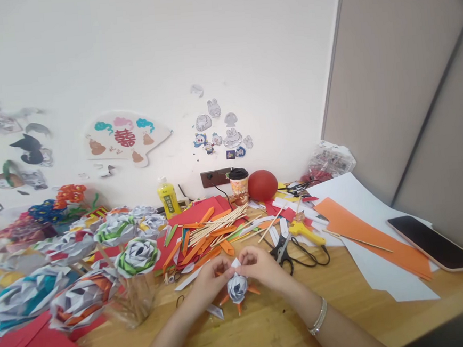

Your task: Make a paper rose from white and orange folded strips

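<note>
Between my hands, low over the table's front part, is a small folded paper flower (237, 289) with a white-grey bud and orange pointed pieces spreading below it. My left hand (213, 275) pinches a white paper tip at the top of the flower from the left. From the right, my right hand (258, 266) pinches the same tip, thumb and fingers together. A silver bracelet circles my right wrist. Black-handled scissors (281, 250) lie just right of my right hand. Beside them rests a yellow glue gun (307, 233) with its dark cord curled on the wood.
Finished paper flowers (86, 294) crowd the left, some by a clear cup of sticks (135, 304). Wooden sticks (219, 225) and orange strips pile up behind my hands. A paper cup (239, 186), red balloon (263, 185) and yellow bottle (168, 198) stand at the wall. A phone (433, 240) lies right.
</note>
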The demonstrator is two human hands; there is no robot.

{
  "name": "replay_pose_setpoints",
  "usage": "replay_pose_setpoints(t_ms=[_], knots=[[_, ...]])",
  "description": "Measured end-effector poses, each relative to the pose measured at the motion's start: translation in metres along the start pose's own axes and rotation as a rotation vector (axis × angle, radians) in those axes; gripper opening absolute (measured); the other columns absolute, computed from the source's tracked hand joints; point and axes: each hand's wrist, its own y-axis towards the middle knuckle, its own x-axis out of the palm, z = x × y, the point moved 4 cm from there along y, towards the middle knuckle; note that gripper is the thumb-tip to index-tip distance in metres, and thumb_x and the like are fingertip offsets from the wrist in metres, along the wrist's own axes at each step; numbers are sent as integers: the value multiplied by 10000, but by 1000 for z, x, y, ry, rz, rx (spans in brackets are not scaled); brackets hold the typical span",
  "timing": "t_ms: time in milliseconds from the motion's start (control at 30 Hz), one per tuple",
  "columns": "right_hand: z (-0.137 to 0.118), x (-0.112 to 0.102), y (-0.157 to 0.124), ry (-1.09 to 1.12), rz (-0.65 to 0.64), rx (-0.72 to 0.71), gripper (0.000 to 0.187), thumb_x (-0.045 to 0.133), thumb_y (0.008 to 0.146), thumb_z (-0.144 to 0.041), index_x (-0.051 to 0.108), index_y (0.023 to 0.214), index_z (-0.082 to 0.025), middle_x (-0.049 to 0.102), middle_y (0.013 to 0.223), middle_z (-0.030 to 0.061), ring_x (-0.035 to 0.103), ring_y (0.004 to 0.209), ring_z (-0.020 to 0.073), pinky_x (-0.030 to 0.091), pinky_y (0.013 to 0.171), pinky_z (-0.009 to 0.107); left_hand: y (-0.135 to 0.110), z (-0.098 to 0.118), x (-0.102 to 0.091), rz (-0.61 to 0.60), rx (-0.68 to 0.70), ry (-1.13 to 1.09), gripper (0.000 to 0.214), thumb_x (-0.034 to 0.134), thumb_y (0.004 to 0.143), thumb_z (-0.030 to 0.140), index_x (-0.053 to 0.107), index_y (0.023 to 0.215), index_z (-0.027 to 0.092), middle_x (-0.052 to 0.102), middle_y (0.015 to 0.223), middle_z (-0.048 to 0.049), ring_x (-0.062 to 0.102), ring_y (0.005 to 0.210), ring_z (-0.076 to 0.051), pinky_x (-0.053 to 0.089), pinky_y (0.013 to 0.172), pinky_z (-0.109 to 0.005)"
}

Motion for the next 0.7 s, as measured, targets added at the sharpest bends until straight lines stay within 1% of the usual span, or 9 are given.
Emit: replay_pose_setpoints(t_ms=[133,233,333,400,433,500,533,633,700], knots=[[9,1,2,-67,14,21,137,622,573,-132,506,640,-159,510,572,-54,477,523,82,375,508,187,2,-9,4,-26,-64,-31,251,605,657,373,550,702,133,556,592,10,493,541,-114,374,521,-215],[10,1,3,-156,33,14,121,617,580,-114,507,606,-155,496,550,-57,461,507,79,360,499,185,-1,-5,4,46,-51,139,187,581,670,330,561,669,144,584,608,-4,520,579,-139,389,554,-235],[1,2,1,-272,31,-16,86,598,609,-89,547,629,-155,507,551,-53,471,525,88,356,509,187,-5,4,2,113,7,340,132,540,697,288,572,649,169,607,649,-16,538,633,-164,391,597,-254],[-6,2,-1,-365,30,-51,71,587,637,-87,573,644,-156,537,580,-39,496,558,100,364,533,195,-7,10,0,122,41,369,130,532,705,283,571,644,175,607,660,-17,541,647,-167,392,614,-257],[-11,2,-3,-404,30,-81,67,587,650,-90,580,644,-157,554,602,-31,510,584,107,369,552,200,-7,12,-1,105,50,338,138,534,708,292,570,645,174,603,660,-16,540,651,-165,395,621,-256],[-18,1,-5,-476,34,-166,67,588,676,-103,585,642,-160,578,653,-17,530,643,119,377,593,207,-6,14,-3,44,33,188,177,533,717,337,564,671,169,585,649,-8,537,646,-155,406,624,-251],[-21,2,-7,-498,36,-212,69,588,688,-107,584,646,-162,582,672,-14,534,665,122,380,609,209,-5,14,-3,1,3,86,210,530,720,372,561,689,166,576,648,-4,534,643,-150,412,618,-247],[-28,4,-10,-515,31,-334,80,579,722,-114,582,664,-169,578,698,-14,535,699,125,387,646,217,-4,9,-4,-14,-151,-183,299,521,711,456,558,756,162,566,653,-3,531,628,-145,418,586,-242],[-29,6,-11,-544,20,-403,81,573,743,-120,592,689,-177,581,714,-11,535,727,132,388,674,231,-4,5,0,-48,-210,-291,312,556,684,462,562,714,151,561,630,-3,514,594,-132,409,579,-240]])
